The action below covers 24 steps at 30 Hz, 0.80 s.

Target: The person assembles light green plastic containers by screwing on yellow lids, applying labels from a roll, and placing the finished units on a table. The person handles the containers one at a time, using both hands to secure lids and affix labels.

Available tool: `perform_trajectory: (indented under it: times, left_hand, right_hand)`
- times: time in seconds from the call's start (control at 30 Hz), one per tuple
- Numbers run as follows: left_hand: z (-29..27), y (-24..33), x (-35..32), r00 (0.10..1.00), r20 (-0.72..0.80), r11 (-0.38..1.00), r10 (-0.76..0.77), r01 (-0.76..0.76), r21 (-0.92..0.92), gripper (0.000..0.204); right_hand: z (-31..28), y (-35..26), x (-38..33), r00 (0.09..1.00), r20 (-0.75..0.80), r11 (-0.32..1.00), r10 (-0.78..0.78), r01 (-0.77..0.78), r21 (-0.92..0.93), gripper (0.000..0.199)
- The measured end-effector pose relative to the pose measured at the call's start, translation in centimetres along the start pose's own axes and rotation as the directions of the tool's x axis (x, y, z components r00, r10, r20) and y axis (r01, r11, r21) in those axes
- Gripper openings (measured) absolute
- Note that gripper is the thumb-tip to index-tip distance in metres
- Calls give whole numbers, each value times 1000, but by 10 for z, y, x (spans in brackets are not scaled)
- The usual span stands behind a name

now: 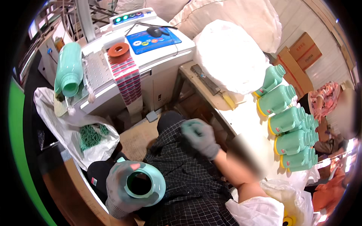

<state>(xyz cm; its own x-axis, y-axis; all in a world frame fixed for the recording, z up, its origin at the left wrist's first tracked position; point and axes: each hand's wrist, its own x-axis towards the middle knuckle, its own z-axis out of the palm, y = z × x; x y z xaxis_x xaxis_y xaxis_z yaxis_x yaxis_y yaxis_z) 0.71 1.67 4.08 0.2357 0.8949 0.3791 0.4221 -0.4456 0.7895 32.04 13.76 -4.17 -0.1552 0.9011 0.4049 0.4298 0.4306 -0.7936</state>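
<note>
We hold a mint-green bottle [145, 184] in our gloved left hand [120, 188], fingers wrapped around its body just under the neck, its open mouth turned up toward us. It sits low, over our lap, with nothing screwed onto the neck. Our gloved right hand [200, 137] is closed into a loose fist above our checked shirt; it may pinch something small, but we cannot tell what, if anything, is inside it.

Left of our knee a white bag [60, 132] lies open with a heap of green rings [90, 135] in it. On the machine [158, 56] in front, one more green bottle [69, 69] lies on its side on a perforated plate, beside an orange roll [118, 49] and a strip of red-and-white labels [128, 79].

To our right, on the white bench [241, 116], a row of bottles with yellow bases [290, 130] lies stacked on their sides; we judge these to be the finished ones. With one bottle in hand, one on the machine and the rings far from used up, we reckon the work is somewhere in the middle. How many remain in the sacks [230, 56] behind we cannot see.
</note>
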Motion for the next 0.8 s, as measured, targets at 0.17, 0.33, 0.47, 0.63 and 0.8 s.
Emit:
perform_trajectory:
  times: [0.17,0.33,0.47,0.63,0.8]
  left_hand:
    - [55,-8,31,979,152,984,-138,119,132,80]
    - [75,-2,44,986,155,983,-64,35,181,76]
    - [81,0,43,986,161,975,-38,2,220,76]
    - [67,-16,36,995,87,934,-48,14,357,93]
    - [74,6,32,963,146,905,-225,151,398,107]
  right_hand:
    - [-121,39,27,888,-425,957,177,-256,-135,12]
    - [-171,44,130,901,-421,642,106,-385,-663,45]
    - [-166,97,165,905,-357,454,231,-425,-783,34]
    - [-130,60,126,931,-346,814,112,-286,-506,26]
    - [-51,-28,26,849,467,946,-249,316,-71,19]
